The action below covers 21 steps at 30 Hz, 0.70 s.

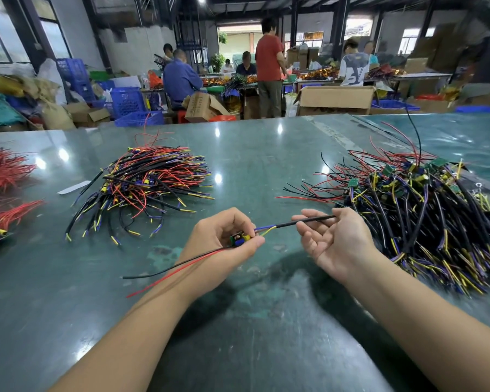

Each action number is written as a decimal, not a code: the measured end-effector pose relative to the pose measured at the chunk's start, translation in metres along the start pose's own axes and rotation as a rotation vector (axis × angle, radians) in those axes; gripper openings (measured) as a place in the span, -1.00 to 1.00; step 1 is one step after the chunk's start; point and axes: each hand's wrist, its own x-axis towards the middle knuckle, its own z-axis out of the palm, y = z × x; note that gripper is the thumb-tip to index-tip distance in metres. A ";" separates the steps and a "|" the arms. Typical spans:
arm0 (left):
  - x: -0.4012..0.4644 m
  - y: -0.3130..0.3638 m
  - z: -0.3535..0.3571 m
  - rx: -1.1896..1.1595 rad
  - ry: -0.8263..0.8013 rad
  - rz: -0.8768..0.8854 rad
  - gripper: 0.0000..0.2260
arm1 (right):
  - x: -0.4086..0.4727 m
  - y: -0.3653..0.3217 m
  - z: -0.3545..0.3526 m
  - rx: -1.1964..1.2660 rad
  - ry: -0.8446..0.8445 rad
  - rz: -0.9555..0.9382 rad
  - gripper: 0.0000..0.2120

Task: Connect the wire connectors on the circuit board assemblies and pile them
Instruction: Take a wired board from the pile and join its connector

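My left hand (224, 239) pinches a small green circuit board assembly (239, 239) with yellow and blue parts, held just above the table. A red and a black wire trail from it across my left wrist. A black sheathed cable (303, 221) with blue and yellow leads runs from the board to my right hand (334, 244), which lies palm up with the cable resting across its loosely curled fingertips. A pile of wired assemblies (150, 182) lies at the centre left. A bigger tangled pile with green boards (419, 210) sits at the right.
The green glossy table (252, 321) spreads under my arms. Bundles of red wires (3, 171) lie at the left edge, beside a white paper strip (74, 187). Beyond the table are cardboard boxes, blue crates and several people at other benches.
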 end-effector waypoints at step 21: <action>0.009 0.004 -0.008 -0.493 0.042 -0.446 -0.86 | 0.005 -0.003 0.007 -0.186 -0.026 -0.399 -0.63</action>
